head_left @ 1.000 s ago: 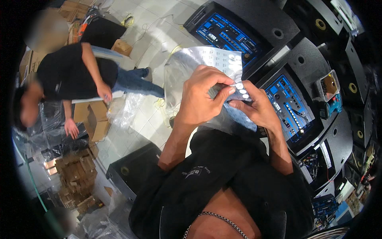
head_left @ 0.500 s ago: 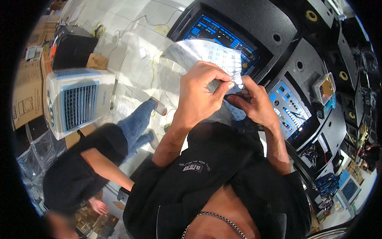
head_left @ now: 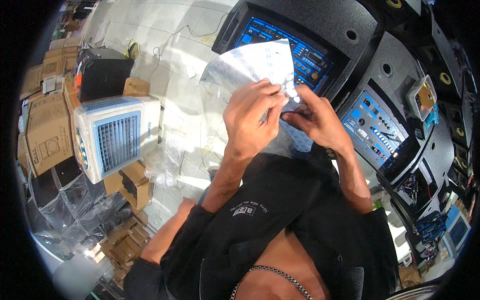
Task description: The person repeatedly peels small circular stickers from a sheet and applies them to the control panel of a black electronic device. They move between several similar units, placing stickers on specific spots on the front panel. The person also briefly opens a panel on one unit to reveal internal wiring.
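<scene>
In front of my chest is a sheet of round white stickers [head_left: 272, 57], a thin, shiny sheet with small printing on its back. My right hand [head_left: 322, 122] grips its right edge between thumb and fingers. My left hand [head_left: 252, 117] is closed in a pinch at the same edge, beside several white dots; whether a loose sticker is between its fingertips is too small to tell. Clear plastic film [head_left: 212, 87] hangs from the sheet's left side. Just beyond the sheet is a black speaker cabinet [head_left: 310, 17] with a blue control panel [head_left: 312, 52].
A second cabinet's blue panel [head_left: 375, 125] lies to the right, with a clear plastic tub [head_left: 424, 100] on that cabinet. On the left stand a white air cooler [head_left: 117, 135] and cardboard boxes [head_left: 47, 132]. A co-worker's arm [head_left: 167, 230] is close at my left side.
The co-worker has moved from the left to close behind my left arm. My view has shifted slightly. Both hands stay at the sheet, its upper part now bent differently.
</scene>
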`<state>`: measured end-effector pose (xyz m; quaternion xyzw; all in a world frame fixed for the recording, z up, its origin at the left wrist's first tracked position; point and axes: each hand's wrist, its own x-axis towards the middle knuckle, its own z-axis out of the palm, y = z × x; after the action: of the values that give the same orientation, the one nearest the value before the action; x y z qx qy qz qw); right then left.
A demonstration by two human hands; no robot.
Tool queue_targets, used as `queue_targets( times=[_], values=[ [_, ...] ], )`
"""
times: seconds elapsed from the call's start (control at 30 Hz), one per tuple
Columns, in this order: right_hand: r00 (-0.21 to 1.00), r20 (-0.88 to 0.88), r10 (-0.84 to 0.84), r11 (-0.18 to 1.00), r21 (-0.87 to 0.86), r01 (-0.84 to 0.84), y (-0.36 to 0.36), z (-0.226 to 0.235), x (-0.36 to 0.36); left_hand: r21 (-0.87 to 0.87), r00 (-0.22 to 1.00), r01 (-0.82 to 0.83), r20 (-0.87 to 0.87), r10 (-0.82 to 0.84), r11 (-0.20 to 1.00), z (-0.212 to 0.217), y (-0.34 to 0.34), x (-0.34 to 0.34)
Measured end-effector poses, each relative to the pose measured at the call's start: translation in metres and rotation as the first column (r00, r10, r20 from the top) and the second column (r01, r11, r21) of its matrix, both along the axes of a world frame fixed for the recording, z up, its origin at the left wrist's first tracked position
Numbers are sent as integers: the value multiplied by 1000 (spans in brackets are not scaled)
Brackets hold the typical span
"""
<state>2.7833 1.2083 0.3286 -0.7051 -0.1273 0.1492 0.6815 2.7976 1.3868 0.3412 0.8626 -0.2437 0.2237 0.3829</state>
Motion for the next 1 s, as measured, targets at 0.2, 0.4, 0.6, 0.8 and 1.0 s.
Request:
queue_targets(
  times=[0.2,0.4,0.6,0.8,1.0],
  values=[
    [998,-70,5,1000,-7,-5,1,7,2,-34,1000,3,4,-3,999,-5,2,1],
    [999,-37,-21,1000,15,21,6,2,4,-78,1000,-8,-19,6,997,-6,4,5],
    [998,-62,-18,1000,-9,17,14,1,5,-14,993,21,119,-19,1000,-22,14,7],
    [999,-36,-19,1000,-20,18,20,-10,4,44,996,8,94,-12,999,-28,19,4],
    [999,-39,-23,1000,6,23,27,-20,3,-9,999,28,-31,-29,1000,-37,27,1]
  ],
)
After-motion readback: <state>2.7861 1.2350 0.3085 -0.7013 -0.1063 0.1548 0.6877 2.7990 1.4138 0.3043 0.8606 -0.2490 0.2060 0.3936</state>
